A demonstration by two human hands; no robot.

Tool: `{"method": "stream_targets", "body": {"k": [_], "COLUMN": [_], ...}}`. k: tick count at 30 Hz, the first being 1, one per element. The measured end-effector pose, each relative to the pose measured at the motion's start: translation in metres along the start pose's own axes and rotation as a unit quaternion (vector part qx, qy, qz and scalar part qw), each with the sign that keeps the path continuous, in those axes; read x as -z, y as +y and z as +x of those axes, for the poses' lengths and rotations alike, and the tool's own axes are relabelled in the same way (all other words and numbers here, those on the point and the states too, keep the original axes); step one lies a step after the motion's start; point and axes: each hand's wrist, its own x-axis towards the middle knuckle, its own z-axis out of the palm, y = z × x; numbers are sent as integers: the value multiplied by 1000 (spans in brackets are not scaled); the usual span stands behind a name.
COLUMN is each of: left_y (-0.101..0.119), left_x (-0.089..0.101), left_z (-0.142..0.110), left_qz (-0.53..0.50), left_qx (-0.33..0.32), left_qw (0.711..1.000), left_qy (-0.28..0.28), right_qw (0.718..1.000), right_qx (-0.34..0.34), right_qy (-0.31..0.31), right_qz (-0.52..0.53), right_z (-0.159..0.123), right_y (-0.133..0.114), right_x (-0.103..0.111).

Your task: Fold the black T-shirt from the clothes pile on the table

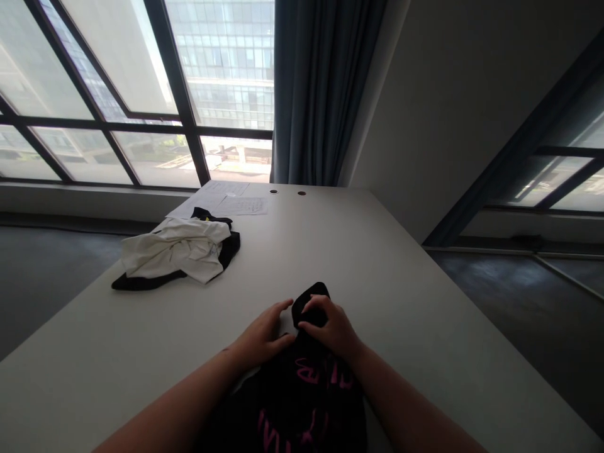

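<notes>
Both forearms reach forward from the bottom edge of the view and meet over a black garment with pink lettering (302, 390) that lies on the near part of the pale tabletop (401, 296), between the arms. The left hand (264, 336) rests palm down at the garment's far left edge, fingers loosely spread and pointing toward the right hand, thumb against the cloth; it presses rather than grips. The right hand (330, 327) is curled, fingers bent inward, pinching a rolled or folded bit of the black fabric at the garment's far end, which bulges up just beyond the knuckles. The two hands lie just beside each other, fingertips nearly touching.

Well apart, toward the far left of the tabletop, lies a crumpled white garment (177, 251) atop black cloth (141, 282). Beyond it, printed paper sheets (243, 205) lie flat near the window (117, 94).
</notes>
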Motion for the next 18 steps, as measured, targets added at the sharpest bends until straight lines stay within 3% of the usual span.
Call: {"method": "stream_targets", "body": {"k": [3,7,10,13,18], "left_y": [0,0,-2,-6,-13], "left_x": [1,4,7,5,2], "left_z": [2,4,2,-1,-5], "left_qz": [-22,-48,-77,-102,-149], "left_qx": [-13,35,66,74,64], "left_qw": [1000,997,989,982,974], "left_qy": [-9,50,108,138,157], "right_qw": [997,992,989,983,985], "right_qx": [19,-10,-45,-27,41], "right_qy": [-39,-42,-119,-179,-149], "right_qz": [68,116,70,-6,-83], "right_z": [3,9,15,16,11], "right_y": [-13,-3,8,11,12], "right_x": [-17,-4,8,9,3]}}
